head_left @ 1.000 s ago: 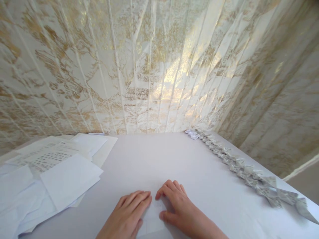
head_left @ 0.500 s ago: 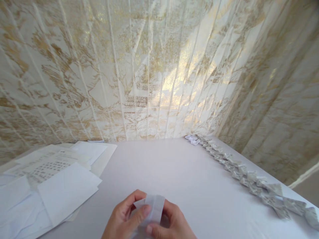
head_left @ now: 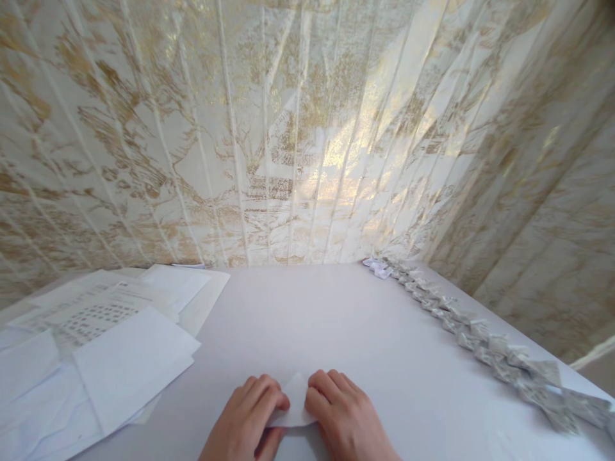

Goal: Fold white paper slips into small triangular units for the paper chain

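Note:
Between my two hands, close to the near edge of the view, is a small piece of folded white paper (head_left: 295,402) with a pointed top. My left hand (head_left: 247,416) grips its left side, fingers curled over and thumb below. On the other side, my right hand (head_left: 343,413) has its fingers bent down onto the right edge of the paper; its thumb is mostly hidden. The paper is low over the white table (head_left: 269,320), and parts of it are covered by my fingers.
Loose white sheets (head_left: 134,358) and a printed page (head_left: 98,314) lie piled on the left. Along the right edge runs a row of several folded grey paper pieces (head_left: 480,339), with white folded pieces (head_left: 377,267) at its far end. A patterned curtain (head_left: 288,160) hangs behind.
The paper was held up upright between my fingers; now it is lower and flatter, with a pointed top showing. My hands have turned palms down, on either side of it.

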`<move>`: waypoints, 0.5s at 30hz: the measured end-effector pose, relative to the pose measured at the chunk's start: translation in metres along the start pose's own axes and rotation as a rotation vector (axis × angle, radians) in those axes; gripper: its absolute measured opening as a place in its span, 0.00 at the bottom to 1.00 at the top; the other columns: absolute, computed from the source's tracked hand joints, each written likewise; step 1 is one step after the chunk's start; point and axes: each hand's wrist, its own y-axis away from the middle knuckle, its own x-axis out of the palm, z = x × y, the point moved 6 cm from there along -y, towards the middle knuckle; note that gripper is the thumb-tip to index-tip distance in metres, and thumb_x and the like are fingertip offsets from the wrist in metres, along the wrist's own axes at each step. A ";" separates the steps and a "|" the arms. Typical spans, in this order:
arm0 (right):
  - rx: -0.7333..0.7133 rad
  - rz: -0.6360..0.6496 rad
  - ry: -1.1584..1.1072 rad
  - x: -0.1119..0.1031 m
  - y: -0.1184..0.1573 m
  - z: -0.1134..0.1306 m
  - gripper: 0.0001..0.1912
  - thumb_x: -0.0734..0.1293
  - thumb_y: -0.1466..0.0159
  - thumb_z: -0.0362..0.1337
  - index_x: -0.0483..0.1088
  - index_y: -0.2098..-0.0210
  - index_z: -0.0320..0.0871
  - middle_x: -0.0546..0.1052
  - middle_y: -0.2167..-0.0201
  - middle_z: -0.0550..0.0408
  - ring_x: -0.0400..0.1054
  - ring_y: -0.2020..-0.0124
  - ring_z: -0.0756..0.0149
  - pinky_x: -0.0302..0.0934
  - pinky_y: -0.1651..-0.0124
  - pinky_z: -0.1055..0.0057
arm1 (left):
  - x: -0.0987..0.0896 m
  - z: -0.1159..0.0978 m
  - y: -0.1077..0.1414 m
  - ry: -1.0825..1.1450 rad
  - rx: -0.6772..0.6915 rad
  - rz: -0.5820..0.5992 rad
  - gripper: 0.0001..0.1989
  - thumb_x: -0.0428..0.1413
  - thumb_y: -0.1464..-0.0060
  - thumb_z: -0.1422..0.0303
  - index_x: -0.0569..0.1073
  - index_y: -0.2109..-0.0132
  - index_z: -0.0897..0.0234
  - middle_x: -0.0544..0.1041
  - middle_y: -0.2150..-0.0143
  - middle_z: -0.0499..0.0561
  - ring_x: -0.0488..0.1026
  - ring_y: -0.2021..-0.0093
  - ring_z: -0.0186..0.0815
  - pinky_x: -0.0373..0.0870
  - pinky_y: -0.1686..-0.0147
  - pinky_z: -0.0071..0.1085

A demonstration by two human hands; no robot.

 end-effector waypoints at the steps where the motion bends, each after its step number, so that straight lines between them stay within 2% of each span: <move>1: 0.043 0.034 -0.050 0.003 0.003 -0.004 0.14 0.64 0.51 0.20 0.61 0.72 0.45 0.72 0.71 0.59 0.62 0.72 0.66 0.54 0.70 0.71 | 0.001 0.000 0.000 -0.027 0.011 0.024 0.10 0.54 0.47 0.77 0.70 0.61 0.56 0.73 0.60 0.46 0.70 0.59 0.37 0.68 0.58 0.33; 6: 0.236 0.240 -0.328 0.000 0.007 -0.016 0.14 0.69 0.49 0.23 0.70 0.65 0.45 0.74 0.61 0.56 0.66 0.59 0.61 0.60 0.57 0.68 | -0.001 0.000 -0.003 -0.098 0.007 0.109 0.05 0.51 0.39 0.71 0.70 0.62 0.57 0.72 0.60 0.47 0.70 0.59 0.36 0.68 0.58 0.32; 9: 0.369 0.230 -0.426 -0.006 0.004 -0.021 0.08 0.70 0.43 0.26 0.71 0.72 0.44 0.74 0.65 0.57 0.65 0.61 0.63 0.60 0.57 0.69 | -0.004 0.001 -0.006 -0.109 -0.032 0.104 0.09 0.48 0.36 0.67 0.70 0.64 0.58 0.72 0.62 0.47 0.70 0.60 0.37 0.67 0.59 0.34; 11: 0.455 0.224 -0.427 -0.004 0.002 -0.024 0.10 0.70 0.40 0.26 0.69 0.75 0.44 0.73 0.68 0.58 0.64 0.62 0.64 0.60 0.58 0.69 | -0.006 0.004 -0.007 -0.120 -0.060 0.072 0.10 0.47 0.36 0.65 0.70 0.64 0.59 0.72 0.62 0.47 0.69 0.60 0.38 0.67 0.59 0.37; 15: 0.548 0.260 -0.322 0.002 -0.003 -0.030 0.11 0.72 0.42 0.27 0.68 0.77 0.42 0.71 0.71 0.57 0.63 0.63 0.62 0.58 0.57 0.65 | -0.010 0.011 -0.009 -0.133 -0.111 0.006 0.10 0.49 0.38 0.63 0.71 0.66 0.60 0.71 0.62 0.49 0.68 0.59 0.41 0.66 0.59 0.40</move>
